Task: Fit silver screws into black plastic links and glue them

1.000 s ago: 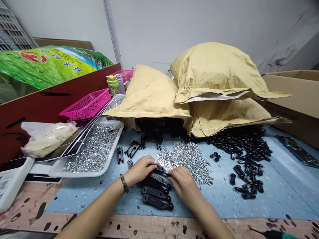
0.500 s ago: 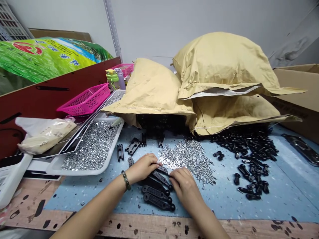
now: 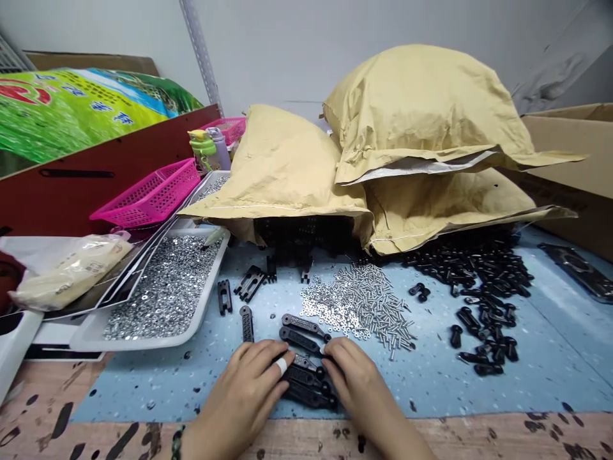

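In front of me several black plastic arms (image 3: 306, 397), each with a round ball end, lie in a row on the blue mat. My left hand (image 3: 251, 386), with a white band on one finger, curls its fingers around the left ends of the row. At the right ends, my right hand (image 3: 359, 380) has its thumb and fingers closed against the balls. Two arms (image 3: 301, 326) lie farther away at the top of the row. One more arm (image 3: 246, 324) stands apart, left of them. My fingers partly hide the middle arms.
Small nuts (image 3: 330, 306) and screws (image 3: 376, 297) lie heaped beyond my hands. Black clip-like parts (image 3: 488, 338) are scattered at right, near a phone-like black object (image 3: 577, 268). A white tray (image 3: 194, 329) of metal pieces stands left. Paper sacks (image 3: 287, 166) fill the back.
My left hand has come down and nearer, from the far end of the row to its left side. The top arms now lie uncovered. My right hand stays at the ball ends.
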Available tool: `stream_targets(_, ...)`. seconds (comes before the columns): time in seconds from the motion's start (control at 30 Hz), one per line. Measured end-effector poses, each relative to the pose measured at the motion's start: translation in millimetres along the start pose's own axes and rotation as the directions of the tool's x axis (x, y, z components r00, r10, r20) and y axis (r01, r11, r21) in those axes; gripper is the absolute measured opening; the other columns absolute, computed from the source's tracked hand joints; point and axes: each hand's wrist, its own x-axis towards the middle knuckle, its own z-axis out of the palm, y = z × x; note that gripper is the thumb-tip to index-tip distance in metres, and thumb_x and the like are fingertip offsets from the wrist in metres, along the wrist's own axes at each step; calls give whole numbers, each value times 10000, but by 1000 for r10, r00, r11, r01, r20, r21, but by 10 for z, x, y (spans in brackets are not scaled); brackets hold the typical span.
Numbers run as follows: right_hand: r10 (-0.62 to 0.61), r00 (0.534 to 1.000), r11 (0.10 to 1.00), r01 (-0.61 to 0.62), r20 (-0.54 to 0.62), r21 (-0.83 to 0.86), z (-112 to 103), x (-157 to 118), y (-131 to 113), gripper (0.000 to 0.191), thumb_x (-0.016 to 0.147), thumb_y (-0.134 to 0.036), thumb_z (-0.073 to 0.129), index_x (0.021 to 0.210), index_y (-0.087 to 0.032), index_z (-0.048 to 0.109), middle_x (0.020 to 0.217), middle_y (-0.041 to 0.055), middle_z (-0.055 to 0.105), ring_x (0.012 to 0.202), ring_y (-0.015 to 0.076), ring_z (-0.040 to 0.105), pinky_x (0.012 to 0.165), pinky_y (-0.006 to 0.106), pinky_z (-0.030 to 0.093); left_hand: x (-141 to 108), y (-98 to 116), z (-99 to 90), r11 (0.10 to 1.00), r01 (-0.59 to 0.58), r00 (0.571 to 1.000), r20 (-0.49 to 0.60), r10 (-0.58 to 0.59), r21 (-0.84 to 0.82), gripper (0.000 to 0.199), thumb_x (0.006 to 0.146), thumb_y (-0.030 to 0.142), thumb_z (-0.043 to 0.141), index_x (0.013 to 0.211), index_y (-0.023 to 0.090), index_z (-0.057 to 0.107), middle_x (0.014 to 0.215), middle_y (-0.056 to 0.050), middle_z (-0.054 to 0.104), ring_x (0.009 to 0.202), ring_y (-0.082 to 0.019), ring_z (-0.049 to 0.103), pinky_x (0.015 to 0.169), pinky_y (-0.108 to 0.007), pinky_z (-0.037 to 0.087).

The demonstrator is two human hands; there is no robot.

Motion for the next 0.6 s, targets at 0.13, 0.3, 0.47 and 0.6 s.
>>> stream_targets(0.13,-20,999,999,19,-39,-34,-7,44,32,179,920,-118,401,960,-200,556,955,82,588,863,192,589,742,332,521,-83,-72,65,999,48,998,-51,-47,16,388,940,239,443,1326,274,453,1306,-73,523,1199,-279,472,962,-488,447)
stream_targets(0.3,-4,1000,1000,4,-4,21,-39,-109,-43,136,918,-161,435,982,-206,547,906,75,612,822,200,607,707,331,533,-181,-136,42,975,201,969,-126,-212,-96,329,950,264,409,1262,271,514,1225,-66,579,1116,-240,563,929,-387,508)
stream_targets(0.47,-26,999,996,30,-42,88,44,-163,-50,169,921,-146,439,1011,-221,561,917,62,642,841,192,619,720,314,537,-161,-55,36,938,259,954,-92,-286,-229,315,953,299,415,1238,292,548,1231,-43,579,1095,-207,597,902,-292,531)
stream_targets(0.6,24,997,992,-15,-72,125,25,-105,-53,157,932,-163,430,987,-223,565,918,60,623,851,181,614,733,298,528,-43,18,-19,920,264,944,-118,-308,-290,322,963,304,390,1236,276,560,1209,-63,574,1103,-219,582,918,-347,522)
